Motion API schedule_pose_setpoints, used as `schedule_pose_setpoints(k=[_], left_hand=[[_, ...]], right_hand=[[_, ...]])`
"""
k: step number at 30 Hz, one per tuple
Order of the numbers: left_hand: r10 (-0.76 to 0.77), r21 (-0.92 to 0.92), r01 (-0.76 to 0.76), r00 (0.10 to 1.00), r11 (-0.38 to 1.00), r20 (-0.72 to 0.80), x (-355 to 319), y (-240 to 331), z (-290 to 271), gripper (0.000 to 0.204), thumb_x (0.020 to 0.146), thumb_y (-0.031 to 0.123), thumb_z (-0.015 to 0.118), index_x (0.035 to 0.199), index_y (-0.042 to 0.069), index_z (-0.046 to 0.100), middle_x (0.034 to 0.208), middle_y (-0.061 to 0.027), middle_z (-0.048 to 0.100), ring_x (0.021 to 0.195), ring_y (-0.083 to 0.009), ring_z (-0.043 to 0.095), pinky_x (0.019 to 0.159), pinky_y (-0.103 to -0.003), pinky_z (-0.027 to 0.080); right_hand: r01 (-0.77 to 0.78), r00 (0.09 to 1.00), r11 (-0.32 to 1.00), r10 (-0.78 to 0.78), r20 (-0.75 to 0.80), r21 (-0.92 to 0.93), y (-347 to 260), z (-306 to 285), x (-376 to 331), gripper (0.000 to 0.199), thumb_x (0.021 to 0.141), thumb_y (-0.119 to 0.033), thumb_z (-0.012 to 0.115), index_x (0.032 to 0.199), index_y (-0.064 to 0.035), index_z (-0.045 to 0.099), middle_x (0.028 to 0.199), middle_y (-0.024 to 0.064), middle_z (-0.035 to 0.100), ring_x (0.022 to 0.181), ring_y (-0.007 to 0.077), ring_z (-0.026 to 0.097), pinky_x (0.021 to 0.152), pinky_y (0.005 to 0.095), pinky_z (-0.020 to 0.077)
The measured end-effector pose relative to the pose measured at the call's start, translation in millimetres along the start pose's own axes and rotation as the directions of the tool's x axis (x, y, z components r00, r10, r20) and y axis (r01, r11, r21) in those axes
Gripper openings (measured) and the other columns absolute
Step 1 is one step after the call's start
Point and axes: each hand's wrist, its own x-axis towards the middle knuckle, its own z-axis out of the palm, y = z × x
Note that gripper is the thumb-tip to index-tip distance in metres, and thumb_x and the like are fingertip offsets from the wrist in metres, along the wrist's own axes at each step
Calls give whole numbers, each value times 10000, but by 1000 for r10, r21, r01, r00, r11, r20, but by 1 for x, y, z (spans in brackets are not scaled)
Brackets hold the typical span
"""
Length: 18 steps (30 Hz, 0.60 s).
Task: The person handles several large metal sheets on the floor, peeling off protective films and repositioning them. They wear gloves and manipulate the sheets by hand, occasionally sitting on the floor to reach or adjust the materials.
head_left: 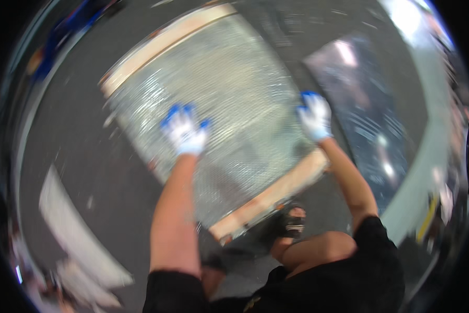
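Observation:
A large flat panel wrapped in bubble wrap (229, 99) lies tilted on a dark grey floor, with pale wooden strips along its far edge (166, 41) and near edge (276, 193). My left hand (185, 130), in a white glove with blue fingertips, presses flat on the wrap near the panel's middle left, fingers spread. My right hand (315, 116), gloved the same way, rests on the panel's right edge. The picture is blurred by motion.
A clear plastic sheet (370, 120) lies on the floor right of the panel. A pale flat board (75, 229) lies at lower left. My sandalled foot (292, 221) stands just beyond the panel's near edge. A light strip (427, 156) runs along the right.

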Motion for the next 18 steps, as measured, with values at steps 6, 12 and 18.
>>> schedule_pose_setpoints(k=[6,12,18], left_hand=[[341,-95,-400,866,912,-366,-20,-46,-84,909,934,708,590,1637,154,431,1685,-221,378,1575,-412,338,1267,-725,121],[282,-141,-351,889,926,-362,-179,-245,-143,708,898,520,719,1458,107,591,1471,-176,583,1400,-370,524,1221,-657,281],[-962,-556,796,117,240,-249,-436,-425,-23,475,1018,446,608,1115,-3,730,1103,-235,770,1042,-418,728,947,-514,545]], right_hand=[[269,963,906,-264,-61,327,-1,-6,-3,511,1075,-196,563,1519,54,528,1524,244,576,1398,435,537,1216,509,381],[483,606,605,-753,256,634,-120,-54,18,537,996,-228,613,1456,47,569,1389,244,651,1314,447,583,1157,533,416],[385,-219,395,-839,499,834,-378,-68,-18,439,995,-424,644,1146,-12,659,984,255,707,933,463,690,822,529,546]])
